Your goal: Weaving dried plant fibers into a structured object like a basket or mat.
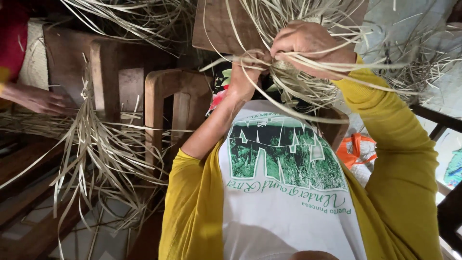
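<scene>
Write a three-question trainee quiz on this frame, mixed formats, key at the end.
1. True or false: the left hand and right hand both grip the same woven straw piece.
2. Multiple choice: where is the second bundle of straw strips? A) in the wearer's lap B) at the left, by the wooden chairs C) under the orange strap
3. Fill in: another person's hand shows at the ___ edge of the view.

Key: 1 true; 2 B; 3 left
</scene>
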